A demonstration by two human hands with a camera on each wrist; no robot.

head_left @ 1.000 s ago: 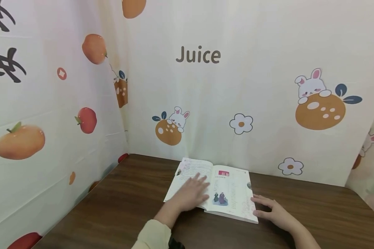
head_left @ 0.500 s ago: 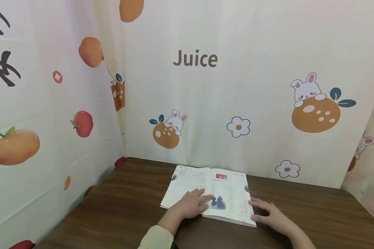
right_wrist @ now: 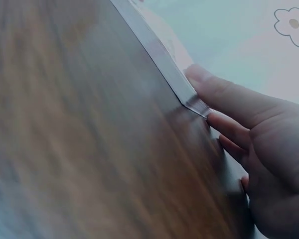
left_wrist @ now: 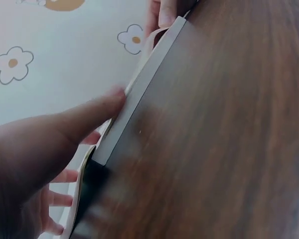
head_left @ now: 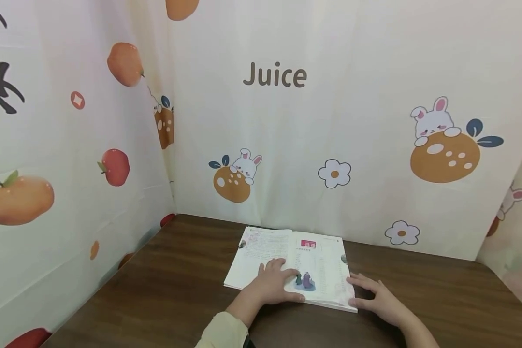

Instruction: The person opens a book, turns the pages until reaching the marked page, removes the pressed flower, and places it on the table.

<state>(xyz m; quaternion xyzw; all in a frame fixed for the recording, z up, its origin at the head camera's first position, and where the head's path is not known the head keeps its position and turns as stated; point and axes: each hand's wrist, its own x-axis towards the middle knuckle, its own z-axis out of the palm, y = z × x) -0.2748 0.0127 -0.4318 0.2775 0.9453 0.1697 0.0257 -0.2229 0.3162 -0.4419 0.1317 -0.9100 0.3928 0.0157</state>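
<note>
An open book lies on the table, its right page showing a pink heading box and a small picture of two robed figures. My left hand rests with spread fingers on the left page near the spine, the thumb reaching right along the bottom edge. In the left wrist view the left thumb lies at the top of the page block, above its pale edge. My right hand touches the book's right side. In the right wrist view its thumb sits on the page corner and the other fingers lie beside the edge.
The brown wooden table runs back to a white curtain printed with "Juice", rabbits, oranges and flowers. Another printed curtain closes off the left side. The book's far edge lies close to the back curtain.
My left hand has slid from the middle of the left page down and right toward the spine, its thumb now stretched along the bottom edge. The left page lies flatter. My right hand stays at the right side.
</note>
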